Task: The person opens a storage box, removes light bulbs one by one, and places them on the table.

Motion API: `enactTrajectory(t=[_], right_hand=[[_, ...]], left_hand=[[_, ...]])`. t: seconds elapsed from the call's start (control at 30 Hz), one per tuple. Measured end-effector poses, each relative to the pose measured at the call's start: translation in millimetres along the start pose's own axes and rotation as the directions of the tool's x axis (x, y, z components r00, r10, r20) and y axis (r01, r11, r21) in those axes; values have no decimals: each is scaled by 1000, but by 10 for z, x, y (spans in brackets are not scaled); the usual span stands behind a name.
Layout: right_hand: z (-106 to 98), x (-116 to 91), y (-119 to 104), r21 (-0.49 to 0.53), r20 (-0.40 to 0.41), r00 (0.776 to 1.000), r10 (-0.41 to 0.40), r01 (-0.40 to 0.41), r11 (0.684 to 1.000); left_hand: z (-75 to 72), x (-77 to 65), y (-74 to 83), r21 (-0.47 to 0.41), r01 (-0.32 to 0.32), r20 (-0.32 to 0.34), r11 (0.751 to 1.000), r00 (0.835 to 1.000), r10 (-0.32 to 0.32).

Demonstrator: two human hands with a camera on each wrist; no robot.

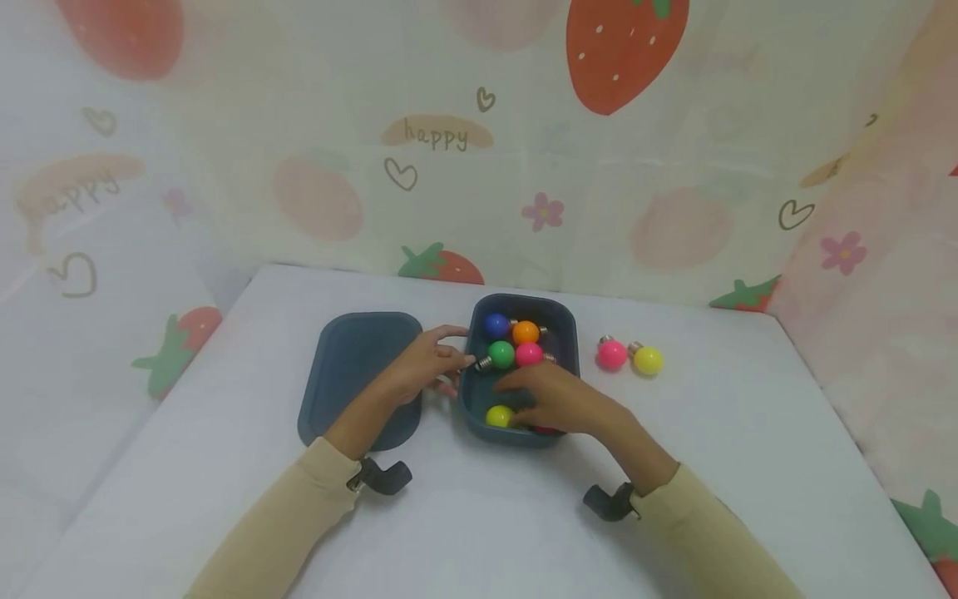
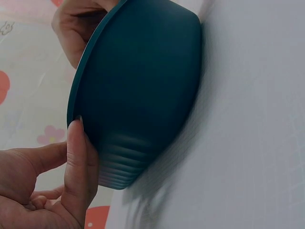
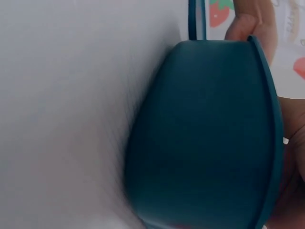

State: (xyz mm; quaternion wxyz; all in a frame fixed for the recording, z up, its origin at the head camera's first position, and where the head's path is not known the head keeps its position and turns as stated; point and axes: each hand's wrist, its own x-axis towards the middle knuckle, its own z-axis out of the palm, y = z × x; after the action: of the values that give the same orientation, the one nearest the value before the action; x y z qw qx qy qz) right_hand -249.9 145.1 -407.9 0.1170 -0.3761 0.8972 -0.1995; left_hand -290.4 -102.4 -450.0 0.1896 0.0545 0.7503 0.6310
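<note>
In the head view a dark blue-green plastic box (image 1: 570, 333) holds several coloured light bulbs. Blue (image 1: 496, 325), orange (image 1: 525, 333), green (image 1: 501, 355) and pink (image 1: 529, 354) bulbs lie toward its far end. A yellow bulb (image 1: 498, 416) lies near the close end, with a bit of red beside it. My left hand (image 1: 419, 366) holds the box's left rim between thumb and fingers, close to the green bulb's metal base. My right hand (image 1: 557, 398) reaches in over the right side, fingers spread and bent downward, thumb beside the yellow bulb. The palm hides part of the inside.
A flat matching lid (image 1: 352, 366) lies left of the box, partly under the left forearm. On the white table (image 1: 464, 532), right of the box, rest a pink bulb (image 1: 612, 354) and a yellow bulb (image 1: 648, 360). A strawberry-patterned cloth (image 1: 539, 150) hangs behind.
</note>
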Motion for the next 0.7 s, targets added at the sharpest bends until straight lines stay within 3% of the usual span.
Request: enactTrajectory(t=[0.5, 0.7], right_hand=[[136, 105, 7, -73, 12, 1000, -22, 22, 997], [174, 90, 24, -44, -18, 1000, -14, 13, 999]], left_hand=[[-13, -23, 44, -7, 1, 6, 1000, 1000, -1], [0, -35, 33, -7, -1, 4, 1000, 1000, 1]])
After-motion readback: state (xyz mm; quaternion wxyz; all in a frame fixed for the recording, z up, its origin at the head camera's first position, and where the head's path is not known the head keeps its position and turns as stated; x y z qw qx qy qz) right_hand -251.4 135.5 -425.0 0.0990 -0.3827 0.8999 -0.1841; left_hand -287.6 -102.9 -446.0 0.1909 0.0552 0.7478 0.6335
